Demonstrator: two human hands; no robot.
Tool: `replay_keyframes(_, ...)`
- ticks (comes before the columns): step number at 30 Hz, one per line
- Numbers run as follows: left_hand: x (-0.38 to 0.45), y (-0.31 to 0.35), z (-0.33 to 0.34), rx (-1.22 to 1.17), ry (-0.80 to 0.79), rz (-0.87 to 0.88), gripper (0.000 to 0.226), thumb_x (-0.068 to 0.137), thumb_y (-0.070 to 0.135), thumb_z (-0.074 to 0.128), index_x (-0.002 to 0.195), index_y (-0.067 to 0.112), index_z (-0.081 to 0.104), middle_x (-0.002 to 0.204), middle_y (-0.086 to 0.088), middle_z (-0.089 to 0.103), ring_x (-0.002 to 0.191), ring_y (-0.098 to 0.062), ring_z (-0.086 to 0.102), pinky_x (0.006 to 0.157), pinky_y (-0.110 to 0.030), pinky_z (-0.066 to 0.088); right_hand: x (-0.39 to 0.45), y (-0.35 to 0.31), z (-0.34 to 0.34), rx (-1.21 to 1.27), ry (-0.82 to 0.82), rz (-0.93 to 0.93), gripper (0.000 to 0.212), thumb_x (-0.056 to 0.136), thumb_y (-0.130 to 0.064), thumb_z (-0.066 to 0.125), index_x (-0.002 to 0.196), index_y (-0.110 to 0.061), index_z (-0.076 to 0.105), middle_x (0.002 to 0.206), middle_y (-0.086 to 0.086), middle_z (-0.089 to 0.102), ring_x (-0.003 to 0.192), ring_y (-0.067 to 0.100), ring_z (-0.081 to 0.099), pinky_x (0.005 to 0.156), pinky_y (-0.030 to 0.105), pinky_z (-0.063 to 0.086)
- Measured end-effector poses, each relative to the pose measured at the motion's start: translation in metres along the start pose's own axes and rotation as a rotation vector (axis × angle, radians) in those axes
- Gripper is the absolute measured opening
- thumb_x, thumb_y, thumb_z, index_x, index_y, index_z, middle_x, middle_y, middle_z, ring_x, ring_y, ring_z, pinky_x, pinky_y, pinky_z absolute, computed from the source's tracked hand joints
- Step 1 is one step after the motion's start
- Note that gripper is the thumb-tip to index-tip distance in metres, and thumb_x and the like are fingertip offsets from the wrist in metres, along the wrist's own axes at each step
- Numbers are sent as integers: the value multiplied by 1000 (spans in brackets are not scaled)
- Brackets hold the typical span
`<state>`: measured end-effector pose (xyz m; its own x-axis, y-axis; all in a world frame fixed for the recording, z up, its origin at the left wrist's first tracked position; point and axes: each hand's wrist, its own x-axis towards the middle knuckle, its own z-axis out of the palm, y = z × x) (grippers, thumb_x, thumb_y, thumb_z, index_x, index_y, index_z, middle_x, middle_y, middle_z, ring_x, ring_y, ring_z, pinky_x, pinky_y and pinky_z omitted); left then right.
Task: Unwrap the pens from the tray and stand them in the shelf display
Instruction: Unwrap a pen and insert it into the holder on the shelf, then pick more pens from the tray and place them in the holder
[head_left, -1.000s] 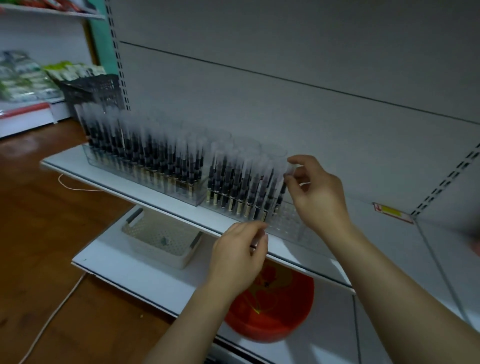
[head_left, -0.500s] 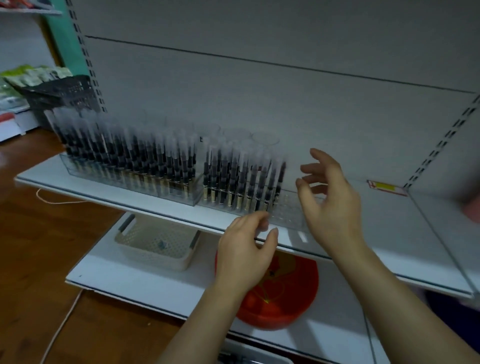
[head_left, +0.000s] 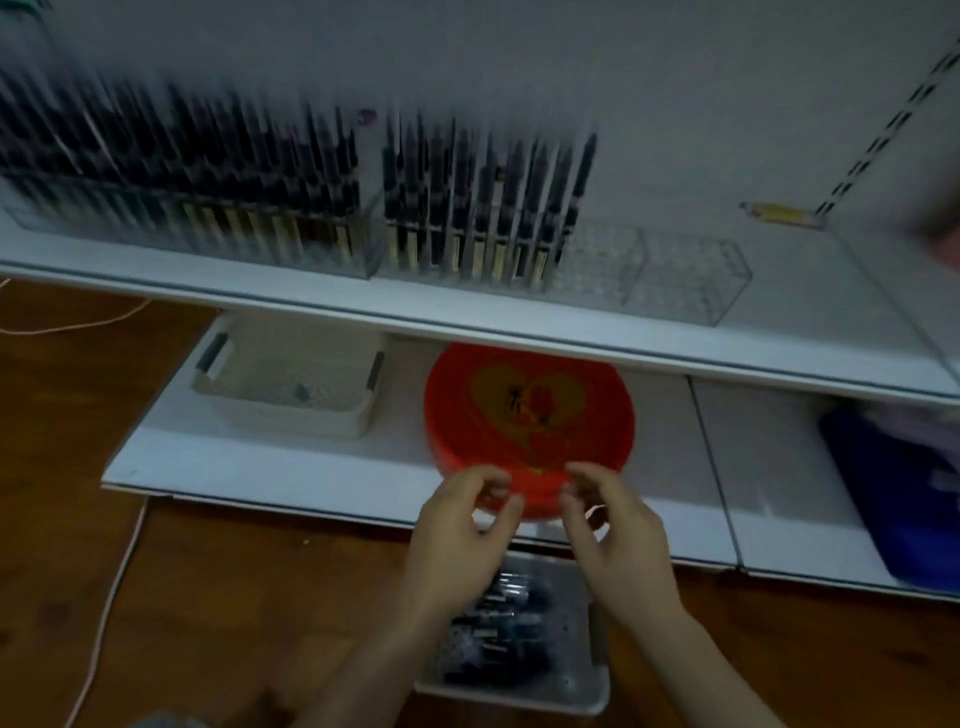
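Observation:
A grey tray (head_left: 582, 696) lies on the wooden floor below my hands, with several dark wrapped pens (head_left: 498, 623) in it. On the upper shelf (head_left: 519, 325) a clear display rack (head_left: 680, 280) holds rows of standing black pens (head_left: 483, 208); its right part has no pens. A second rack (head_left: 208, 208) to the left is full. My left hand (head_left: 462, 535) and right hand (head_left: 618, 530) hover side by side above the tray, in front of a red basin, fingers curled toward each other. Blur hides whether the left fingers pinch anything. Nothing shows in the right hand.
A red basin (head_left: 530, 410) with a heart print and a cream basket (head_left: 291, 400) stand on the lower shelf (head_left: 260, 467). A blue object (head_left: 904, 493) lies at the right. A pale cable (head_left: 109, 597) runs across the floor at the left.
Both hands have dropped from the upper-shelf display to just above the floor tray. My right hand let go of the pen it stood in the rack. The view tilted downward.

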<state>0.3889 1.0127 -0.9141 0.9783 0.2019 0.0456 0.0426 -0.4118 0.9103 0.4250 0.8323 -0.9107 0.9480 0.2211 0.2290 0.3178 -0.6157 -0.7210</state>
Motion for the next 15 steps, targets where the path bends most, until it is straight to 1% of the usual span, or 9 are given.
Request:
replay_keyframes(2, -15, -36, 11, 62, -94, -106, 18, 95, 35, 64, 113, 32, 63, 104, 19, 63, 97, 5, 59, 83, -21, 52, -19, 25, 17, -32, -130, 101, 29, 99, -26, 59, 127, -30, 58, 103, -19, 64, 91, -1, 61, 75, 23, 52)
replay_keyframes(4, -32, -67, 23, 108, -185, -183, 21, 95, 27, 65, 115, 28, 64, 104, 15, 64, 93, 3, 60, 80, -12, 47, -39, 48, 34, -73, -278, 210, 27, 100, -28, 57, 125, -38, 53, 105, -21, 61, 92, -2, 59, 76, 18, 47)
replay_keyframes(6, -47, -93, 34, 177, -261, -247, 26, 94, 20, 65, 120, 23, 63, 110, 7, 66, 95, -2, 60, 78, -5, 42, -56, 71, 51, -126, -418, 255, 22, 101, -27, 55, 118, -41, 53, 103, -17, 62, 92, 4, 62, 74, 19, 48)
replay_keyframes(7, -55, -104, 37, 202, -294, -284, 29, 95, 20, 65, 123, 22, 62, 113, 5, 66, 96, -3, 59, 78, -6, 42, -65, 82, 59, -161, -491, 251, 22, 101, -25, 55, 119, -38, 55, 106, -13, 65, 94, 7, 64, 76, 22, 51)
replay_keyframes(8, -61, -113, 40, 220, -326, -317, 31, 96, 21, 63, 126, 23, 59, 114, 5, 66, 98, -3, 59, 79, -10, 45, -71, 91, 67, -188, -562, 244, 27, 100, -23, 55, 124, -36, 57, 111, -10, 67, 98, 10, 65, 79, 23, 52)
replay_keyframes(9, -66, -121, 41, 236, -355, -332, 33, 97, 22, 61, 129, 25, 57, 115, 7, 64, 99, -4, 59, 81, -16, 49, -76, 97, 72, -217, -627, 247, 33, 100, -22, 56, 130, -36, 56, 116, -10, 68, 102, 10, 65, 81, 21, 51)
replay_keyframes(10, -71, -129, 43, 257, -388, -350, 36, 98, 23, 60, 133, 28, 53, 117, 9, 62, 102, -5, 59, 84, -20, 50, -80, 105, 78, -247, -676, 249, 39, 99, -21, 57, 135, -37, 53, 121, -10, 67, 104, 8, 64, 82, 19, 50)
replay_keyframes(12, -77, -140, 46, 286, -441, -383, 46, 99, 25, 58, 143, 34, 45, 125, 10, 58, 110, -8, 57, 87, -23, 51, -86, 117, 89, -312, -748, 245, 44, 98, -24, 59, 140, -35, 50, 128, -8, 64, 109, 11, 63, 86, 23, 50)
replay_keyframes(15, -81, -149, 54, 298, -485, -388, 54, 99, 28, 58, 148, 37, 38, 136, 9, 54, 118, -12, 57, 92, -23, 49, -91, 132, 104, -386, -840, 213, 34, 95, -23, 62, 127, -31, 59, 124, -3, 65, 110, 16, 63, 90, 30, 54)
